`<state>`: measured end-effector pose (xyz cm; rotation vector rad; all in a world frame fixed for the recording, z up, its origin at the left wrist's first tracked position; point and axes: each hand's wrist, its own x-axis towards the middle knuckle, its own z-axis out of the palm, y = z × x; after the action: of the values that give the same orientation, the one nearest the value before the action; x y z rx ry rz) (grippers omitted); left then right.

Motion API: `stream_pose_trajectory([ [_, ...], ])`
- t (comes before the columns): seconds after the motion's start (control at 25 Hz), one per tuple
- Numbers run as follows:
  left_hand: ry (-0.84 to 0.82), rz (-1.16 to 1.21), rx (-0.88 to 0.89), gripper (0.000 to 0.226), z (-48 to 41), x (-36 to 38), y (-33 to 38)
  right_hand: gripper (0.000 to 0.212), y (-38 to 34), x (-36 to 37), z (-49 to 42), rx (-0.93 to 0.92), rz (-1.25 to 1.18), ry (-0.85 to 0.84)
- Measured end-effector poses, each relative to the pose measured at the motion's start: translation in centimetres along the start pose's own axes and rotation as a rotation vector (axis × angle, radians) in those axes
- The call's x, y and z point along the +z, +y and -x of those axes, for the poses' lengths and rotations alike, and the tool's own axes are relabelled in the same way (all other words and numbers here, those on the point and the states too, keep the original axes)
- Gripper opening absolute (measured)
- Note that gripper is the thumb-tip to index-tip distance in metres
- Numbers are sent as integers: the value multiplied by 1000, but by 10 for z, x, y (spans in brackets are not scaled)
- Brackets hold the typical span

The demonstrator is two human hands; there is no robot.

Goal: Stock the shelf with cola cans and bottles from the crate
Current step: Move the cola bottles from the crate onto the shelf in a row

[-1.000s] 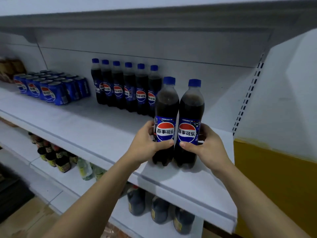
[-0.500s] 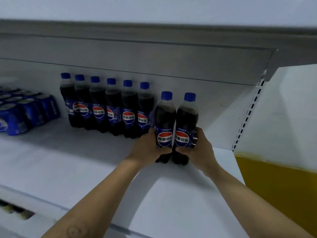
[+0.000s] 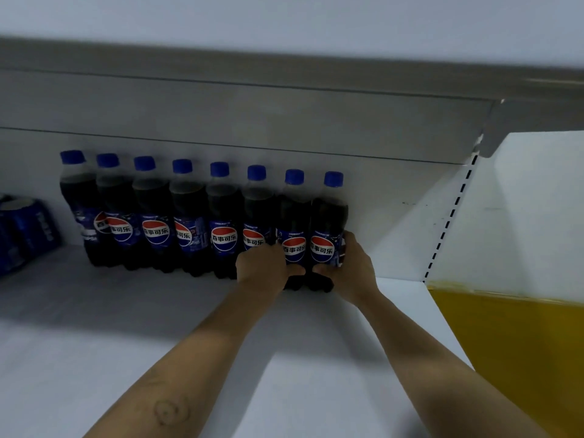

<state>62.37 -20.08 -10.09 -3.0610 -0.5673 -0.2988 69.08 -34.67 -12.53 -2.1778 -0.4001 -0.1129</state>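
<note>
Stretching in from the near edge of the white shelf (image 3: 94,358), two bare forearms run toward its back right corner; the left forearm (image 3: 177,374) bears a faint ring-shaped mark low in the view. Farther in, the left hand (image 3: 262,267) wraps the lower part of the left bottle (image 3: 294,216), thumb lying across the front just under the label, fingers curled out of sight behind. Just beside it, the right hand (image 3: 350,270) clasps the lower part of the right bottle (image 3: 328,216), thumb low on the front, fingers curled round the right side of the label. Both bottles stand upright with their bases on the shelf, touching each other, blue caps up and round red, white and blue labels facing forward. They form the right end of a line along the back edge, where six more bottles (image 3: 189,216) of the same cola stand shoulder to shoulder. Past the left end of that line, blurred blue cans (image 3: 25,232) are packed together. Behind everything rises the grey back wall (image 3: 379,191), with the underside of the upper shelf (image 3: 252,99) overhead. At the right edge stand a slotted upright (image 3: 448,216) and a yellow panel (image 3: 505,343).
</note>
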Motion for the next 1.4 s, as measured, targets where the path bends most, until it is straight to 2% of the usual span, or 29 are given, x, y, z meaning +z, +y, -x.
stream_pose_trajectory([
  [0.28,38,98,22,59,-11,10,-1,72,-8,5,-4,120,42,47],
  [0.36,14,144,37,57,-6,8,-7,81,-13,3,1,157,55,42],
  [0.48,-47,363,74,49,6,3,-23,95,-23,-5,21,188,82,109],
  [0.6,-63,645,111,37,30,-6,-39,80,-39,-15,54,134,55,166],
  [0.76,-104,901,227,37,63,-17,-47,57,-56,-18,105,106,-41,172],
  [0.92,-176,1029,294,35,86,-22,-42,49,-55,-20,144,154,-123,258],
  [1.12,-222,1092,389,37,113,-19,-17,43,-39,-41,183,195,-35,308],
  [1.4,-315,1129,594,38,172,-22,74,37,9,-103,261,215,18,460],
])
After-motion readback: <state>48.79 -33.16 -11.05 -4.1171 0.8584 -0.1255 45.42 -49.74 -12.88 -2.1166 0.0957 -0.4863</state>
